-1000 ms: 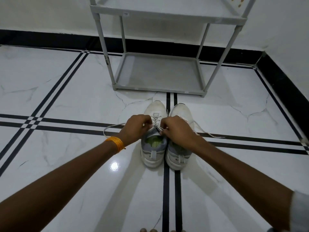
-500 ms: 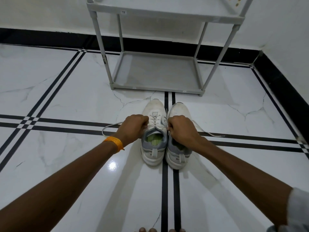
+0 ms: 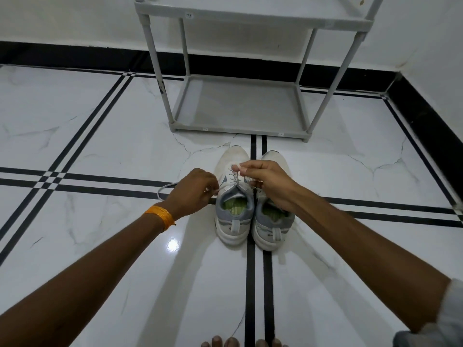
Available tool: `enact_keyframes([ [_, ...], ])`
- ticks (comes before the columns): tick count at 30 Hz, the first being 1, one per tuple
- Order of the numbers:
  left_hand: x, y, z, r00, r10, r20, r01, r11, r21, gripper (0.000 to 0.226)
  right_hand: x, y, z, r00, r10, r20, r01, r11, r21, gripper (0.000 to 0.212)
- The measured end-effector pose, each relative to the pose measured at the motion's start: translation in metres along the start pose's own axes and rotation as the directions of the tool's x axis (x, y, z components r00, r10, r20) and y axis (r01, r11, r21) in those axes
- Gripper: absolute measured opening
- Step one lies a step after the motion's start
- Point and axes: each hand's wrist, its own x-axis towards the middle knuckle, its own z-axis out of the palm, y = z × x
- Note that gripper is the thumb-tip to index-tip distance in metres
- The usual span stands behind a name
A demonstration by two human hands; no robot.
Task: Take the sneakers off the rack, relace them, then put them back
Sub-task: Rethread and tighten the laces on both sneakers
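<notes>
Two white and grey sneakers stand side by side on the floor, toes toward the rack: the left sneaker (image 3: pixel 233 216) and the right sneaker (image 3: pixel 273 221). My left hand (image 3: pixel 194 187), with an orange band at the wrist, pinches one end of the left sneaker's white lace (image 3: pixel 164 190) beside the shoe. My right hand (image 3: pixel 266 182) reaches across over the left sneaker's eyelets and pinches the other lace end between thumb and forefinger. It partly covers the right sneaker's tongue.
A grey shoe rack (image 3: pixel 238 128) with bare shelves stands just beyond the sneakers, against the white wall with its black skirting. The floor is white marble with black stripes. My toes (image 3: pixel 240 343) show at the bottom edge.
My hands have pulled apart. The right hand has risen forward over the left sneaker's eyelets with a lace end; the left hand has drawn back to the left of the shoe.
</notes>
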Motion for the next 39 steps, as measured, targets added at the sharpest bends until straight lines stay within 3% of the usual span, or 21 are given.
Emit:
enact_keyframes([
  [2,0.001,-0.002,-0.011,0.996,-0.053,0.07,0.061,0.99,-0.128,0.017,0.003,0.007,0.003,0.998,-0.02,-0.065,0.026,0.996,0.088,0.022],
  [4,0.003,0.001,-0.023,0.979,-0.166,0.115,0.199,0.89,-0.409,0.015,0.005,0.014,0.007,0.993,-0.034,-0.112,0.05,0.988,0.146,0.023],
  [8,0.009,0.009,-0.027,0.96,-0.192,0.203,0.27,0.458,-0.847,0.029,0.006,0.022,0.015,0.991,-0.017,-0.13,0.048,0.97,0.24,0.026],
  [10,0.01,0.015,-0.021,0.956,-0.218,0.199,0.25,0.24,-0.938,0.032,0.006,0.021,0.018,0.989,-0.003,-0.145,0.039,0.969,0.242,0.025],
  [12,0.01,0.022,-0.014,0.953,-0.242,0.182,0.22,0.14,-0.965,0.029,0.006,0.018,0.02,0.987,0.002,-0.159,0.037,0.97,0.24,0.022],
  [14,0.011,0.027,-0.008,0.957,-0.259,0.133,0.185,0.191,-0.964,0.028,0.005,0.016,0.02,0.986,0.008,-0.166,0.035,0.965,0.259,0.021],
  [18,0.015,0.034,-0.001,0.945,-0.327,-0.023,0.111,0.386,-0.916,0.023,0.006,0.014,0.019,0.973,0.015,-0.232,0.045,0.967,0.25,0.02],
  [23,0.021,0.04,0.008,0.928,-0.338,-0.156,0.067,0.564,-0.823,0.016,0.011,0.018,0.021,0.956,-0.008,-0.292,0.056,0.987,0.154,0.015],
  [29,0.023,0.041,0.015,0.899,-0.382,-0.216,0.095,0.651,-0.754,0.018,0.014,0.019,0.02,0.966,0.036,-0.254,-0.001,0.991,0.136,0.025],
  [31,0.023,0.043,0.015,0.904,-0.377,-0.203,0.095,0.64,-0.763,0.015,0.013,0.019,0.02,0.967,0.039,-0.252,0.0,0.988,0.153,0.025],
  [34,0.024,0.046,0.011,0.877,-0.452,-0.164,0.121,0.537,-0.835,0.015,0.013,0.019,0.02,0.966,0.046,-0.254,0.001,0.983,0.182,0.02],
  [37,0.027,0.046,0.007,0.852,-0.511,-0.118,0.136,0.433,-0.891,0.033,0.015,0.019,0.02,0.954,0.088,-0.286,-0.024,0.975,0.22,0.014],
  [39,0.027,0.047,0.006,0.881,-0.469,-0.066,0.151,0.41,-0.9,0.042,0.016,0.019,0.021,0.943,0.11,-0.313,-0.033,0.97,0.24,0.014],
])
